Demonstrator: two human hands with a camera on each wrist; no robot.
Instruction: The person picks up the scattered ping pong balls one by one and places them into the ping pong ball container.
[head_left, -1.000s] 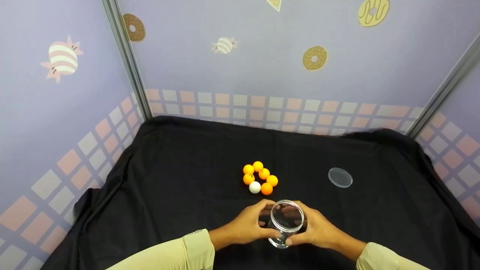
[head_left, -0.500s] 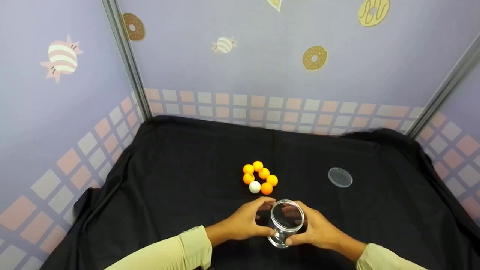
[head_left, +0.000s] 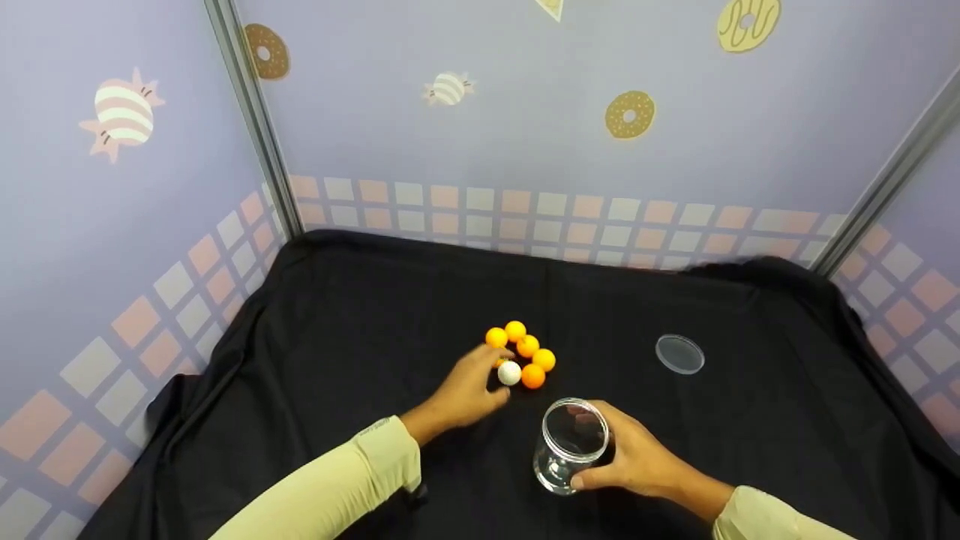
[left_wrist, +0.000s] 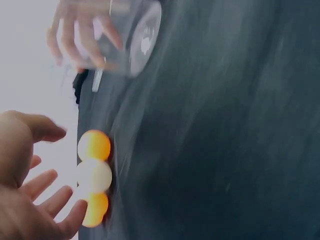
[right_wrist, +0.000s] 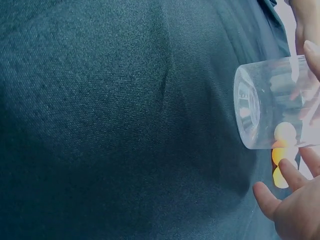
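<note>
My left hand (head_left: 463, 390) reaches over the black cloth beside a ring of small plain balls. Its fingers and thumb are spread on either side of the white ball (head_left: 509, 373), and in the left wrist view a gap shows between thumb and fingers. Several orange balls (head_left: 533, 376) complete the ring, one partly hidden by the left fingers. Nearer the body, my right hand (head_left: 641, 457) holds a clear, open-topped jar (head_left: 551, 466) from its right side, thumb in front and fingers behind. Through the jar's transparent wall (right_wrist: 270, 90), balls on the cloth show in the right wrist view.
A clear round lid (head_left: 680, 354) lies flat on the black cloth (head_left: 390, 315), right of the balls. Purple patterned walls (head_left: 525, 142) stand behind and at both sides, with metal posts at the corners.
My left hand has let go of the jar and moved forward and left to the white ball. The right hand and jar have stayed in place.
</note>
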